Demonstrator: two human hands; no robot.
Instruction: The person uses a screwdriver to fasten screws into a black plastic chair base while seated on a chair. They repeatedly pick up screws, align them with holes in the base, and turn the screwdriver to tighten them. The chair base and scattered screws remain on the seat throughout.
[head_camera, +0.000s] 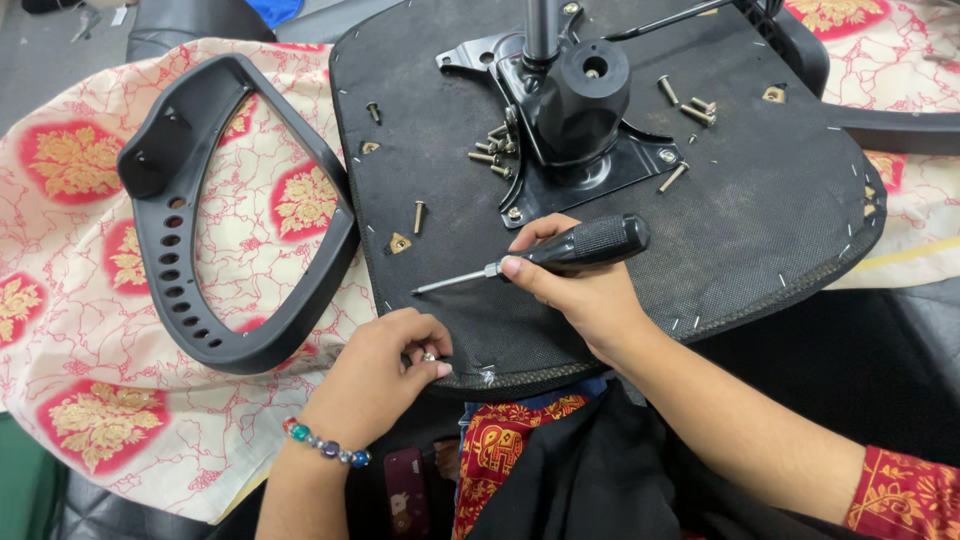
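An upturned office chair seat (760, 200) lies in front of me, its black fabric underside up, with a black metal tilt mechanism (575, 120) bolted at its middle. My right hand (585, 290) grips a black-handled screwdriver (560, 250), its shaft pointing left and low over the seat. My left hand (385, 370) pinches a small metal screw (428, 356) at the seat's near edge. Several loose bolts (490, 150) lie scattered beside the mechanism.
A black plastic chair armrest (190, 290) rests on a cream and red patterned cloth (90, 330) to the left. A second armrest (900, 125) stays attached at the seat's right. More bolts (690, 105) lie right of the mechanism. A phone (405, 490) sits on my lap.
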